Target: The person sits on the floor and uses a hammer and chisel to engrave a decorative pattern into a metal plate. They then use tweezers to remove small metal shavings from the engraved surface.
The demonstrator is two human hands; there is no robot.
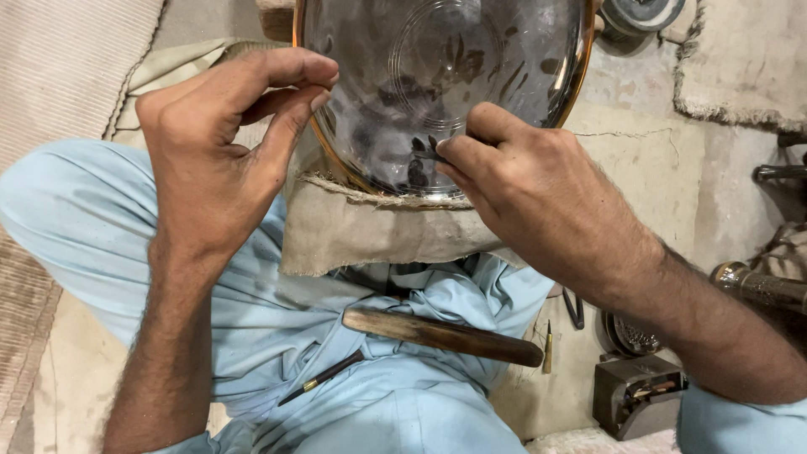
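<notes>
A large round metal plate with a copper-coloured rim and dark engraved marks rests on a piece of coarse beige cloth over my lap. My left hand grips the plate's left rim between thumb and fingers. My right hand pinches a thin dark engraving tool, its tip touching the plate's lower part among the dark marks. Most of the tool is hidden by my fingers.
A wooden-handled mallet and a slim dark pencil-like tool lie on my light blue trousers. On the floor at the right sit a small pointed tool, a dark metal box and a metal cylinder. Woven mats lie at left and top right.
</notes>
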